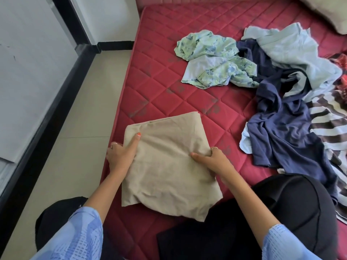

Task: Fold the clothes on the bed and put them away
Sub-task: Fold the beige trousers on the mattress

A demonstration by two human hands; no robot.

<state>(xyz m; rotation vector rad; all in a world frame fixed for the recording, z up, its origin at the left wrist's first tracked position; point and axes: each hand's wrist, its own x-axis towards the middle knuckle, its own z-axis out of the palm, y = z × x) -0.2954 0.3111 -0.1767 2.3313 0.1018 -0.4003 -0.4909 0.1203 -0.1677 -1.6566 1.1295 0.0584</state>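
Clothes first, by count — I make out one folded piece and five loose ones. The folded one is a beige cloth (165, 162), a soft, creased, roughly square packet lying on the near left part of the red mattress (169, 72), right in front of me and close to the mattress edge. My left hand (120, 156) grips its left edge, thumb stretched flat along the top with an orange-painted nail, fingers tucked under the fold. My right hand (212, 160) grips the right edge the same way: thumb pressed on top, fingers curled round the side. Each hand wears one ring.

The loose ones lie well apart from the packet, toward the far right. A green-and-blue floral garment (214, 59) sits crumpled by itself. Just beside it, a heap: a pale blue garment (293, 51) draped over a navy garment (281, 124), which spreads down toward my knee; under and beside the navy one, a brown-and-white striped cloth (328, 121); at the right border, a scrap of red patterned fabric (343, 79), mostly cut off.

No basket or drawer shows — the mattress carries everything. Its cover is quilted in diamonds with faded grey motifs. One beige pillow (328, 12) pokes in at the top right corner. Pale floor tiles (84, 102) run along the left, edged by a black skirting board.
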